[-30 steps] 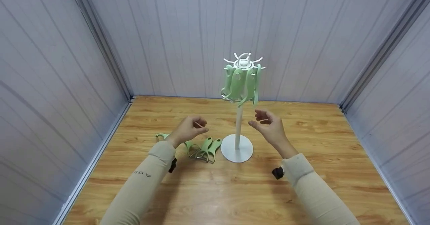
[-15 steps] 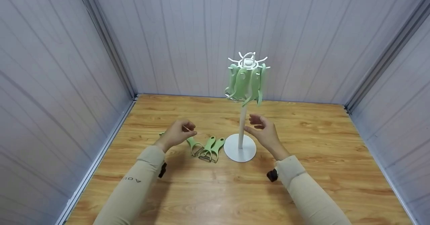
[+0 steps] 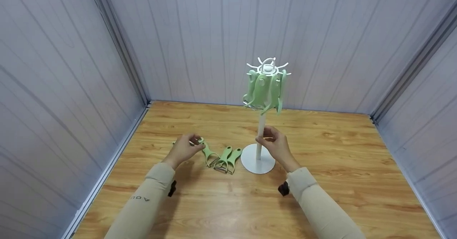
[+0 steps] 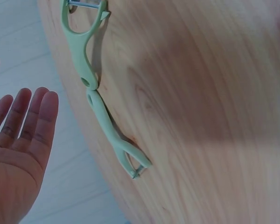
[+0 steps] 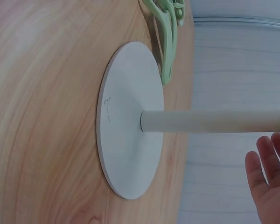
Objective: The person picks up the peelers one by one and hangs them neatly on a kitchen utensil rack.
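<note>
My left hand (image 3: 184, 148) hovers over the left end of a group of green peelers, its fingers relaxed around nothing. In the left wrist view, two peelers lie end to end on the table, a wider-looking one (image 4: 79, 49) and another seen edge-on (image 4: 109, 126). Two more peelers, the nearer (image 3: 224, 159) and its neighbour (image 3: 234, 159), lie side by side left of the white stand's round base (image 3: 262, 167). My right hand (image 3: 280, 146) is at the stand's pole (image 3: 261, 125); the right wrist view shows its fingers extended close beside the pole. Contact is unclear.
Several green peelers (image 3: 261, 89) hang from the front hooks of the stand's white top ring (image 3: 267, 68). Bare hooks point to the back. The wooden table (image 3: 228, 207) is enclosed by pale panel walls (image 3: 200, 35) at the back and both sides.
My left hand has moved left and down toward the leftmost peelers. My right hand has moved left and down, up to the pole. The view has shifted slightly.
</note>
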Motion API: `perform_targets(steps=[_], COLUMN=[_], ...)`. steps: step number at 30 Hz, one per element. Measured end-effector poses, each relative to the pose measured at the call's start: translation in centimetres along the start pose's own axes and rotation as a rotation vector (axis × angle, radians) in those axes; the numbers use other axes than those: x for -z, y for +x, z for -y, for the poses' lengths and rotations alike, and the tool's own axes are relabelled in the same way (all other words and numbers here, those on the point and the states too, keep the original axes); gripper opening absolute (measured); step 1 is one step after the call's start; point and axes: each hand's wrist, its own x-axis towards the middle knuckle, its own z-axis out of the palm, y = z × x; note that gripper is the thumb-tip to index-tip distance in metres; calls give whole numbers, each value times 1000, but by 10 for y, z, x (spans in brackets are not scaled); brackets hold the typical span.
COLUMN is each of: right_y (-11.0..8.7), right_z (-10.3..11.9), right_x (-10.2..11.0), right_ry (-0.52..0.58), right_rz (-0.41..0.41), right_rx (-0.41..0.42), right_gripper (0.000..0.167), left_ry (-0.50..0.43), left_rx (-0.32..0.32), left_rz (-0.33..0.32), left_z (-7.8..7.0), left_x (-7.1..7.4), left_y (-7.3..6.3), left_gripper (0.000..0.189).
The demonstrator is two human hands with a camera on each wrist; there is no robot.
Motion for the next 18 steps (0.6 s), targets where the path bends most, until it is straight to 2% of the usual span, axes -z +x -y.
perform_targets(steps=[8, 18], right_y=[3, 3], right_z=[-2, -8], right_x=[-4, -8], right_ry=[20, 25], right_rz=[-22, -56], right_rx=[5, 37], right_gripper=[25, 20], left_ry=[14, 17], left_rx=[83, 163], left_rz=[-41, -88], left_z=[8, 14], left_x=[-9, -29], left_y=[-2, 0], left_gripper=[56, 62])
